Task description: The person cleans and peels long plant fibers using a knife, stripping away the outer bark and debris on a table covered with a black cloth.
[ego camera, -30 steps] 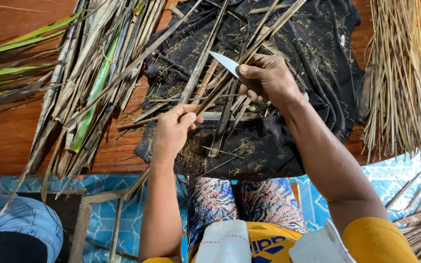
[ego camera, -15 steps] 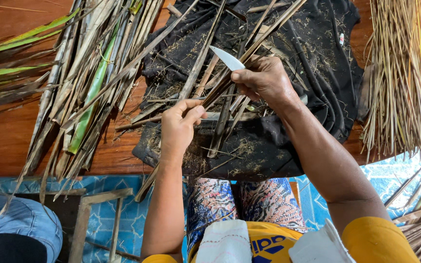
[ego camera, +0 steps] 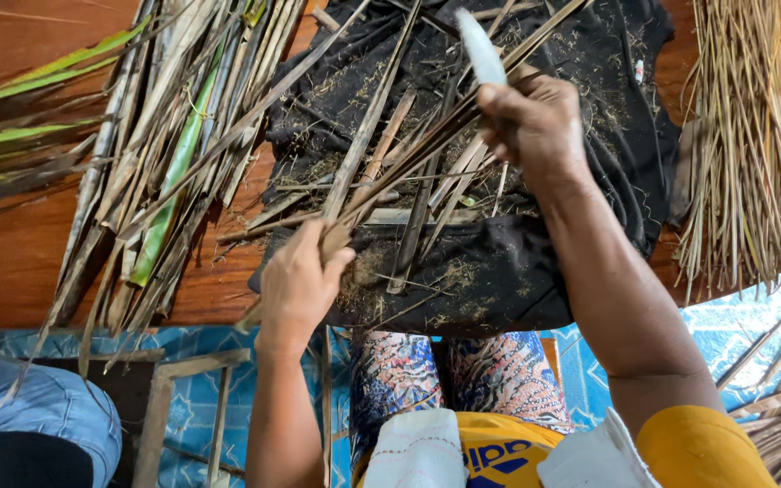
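Observation:
My left hand [ego camera: 298, 282] pinches the near end of a long dry palm leaf strip [ego camera: 390, 176] that runs up and to the right over a black cloth [ego camera: 499, 271]. My right hand [ego camera: 535, 126] grips a knife; its pale blade [ego camera: 481, 47] points away from me and lies against the strip farther along. Loose dry strips and shavings litter the cloth between the two hands.
A heap of dry and green palm leaves [ego camera: 164, 163] lies at the left on the wooden floor [ego camera: 11, 262]. A bundle of thin stripped ribs [ego camera: 752, 154] hangs at the right. A blue patterned mat [ego camera: 183, 343] and my patterned trousers [ego camera: 445, 370] are below; blue denim [ego camera: 20, 407] at bottom left.
My right hand has pushed the knife away from me along the strip, up the frame. My left hand stays pinched on the strip's near end, a little lower than before.

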